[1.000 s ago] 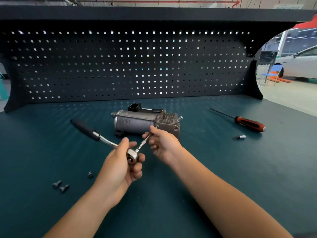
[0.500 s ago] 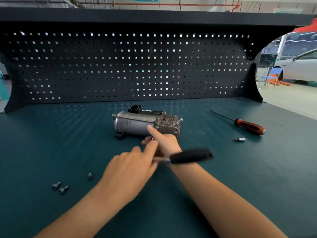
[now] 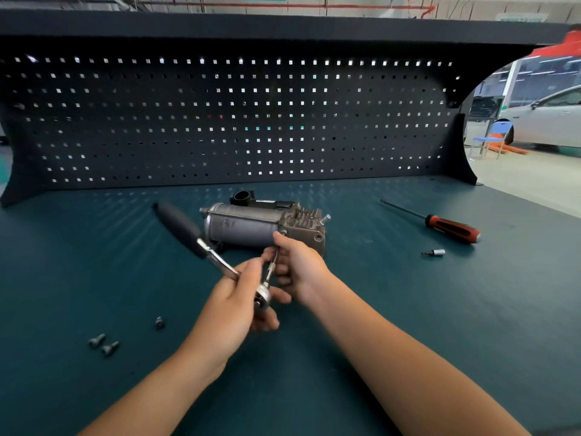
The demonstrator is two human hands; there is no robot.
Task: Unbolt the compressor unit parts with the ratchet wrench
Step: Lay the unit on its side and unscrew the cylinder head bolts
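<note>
One compressor unit (image 3: 251, 228), lying on its side mid-bench on the green workbench (image 3: 408, 341), finned head to the right. One ratchet wrench (image 3: 180, 228), black grip slanting up and left in front of the unit, head low, thin extension bar (image 3: 272, 265) running up to the unit's near front corner (seating there hidden by fingers). Two hands: left hand (image 3: 232, 309) curled round the ratchet head, just in front of the unit; right hand (image 3: 298, 265) pinching the extension bar, forefinger reaching to the unit's corner. Three loose bolts (image 3: 110, 348) at near left, well apart from both hands. One red-handled screwdriver (image 3: 449, 226) and one small bit (image 3: 435, 252) at right. One pegboard (image 3: 220, 121) behind.
</note>
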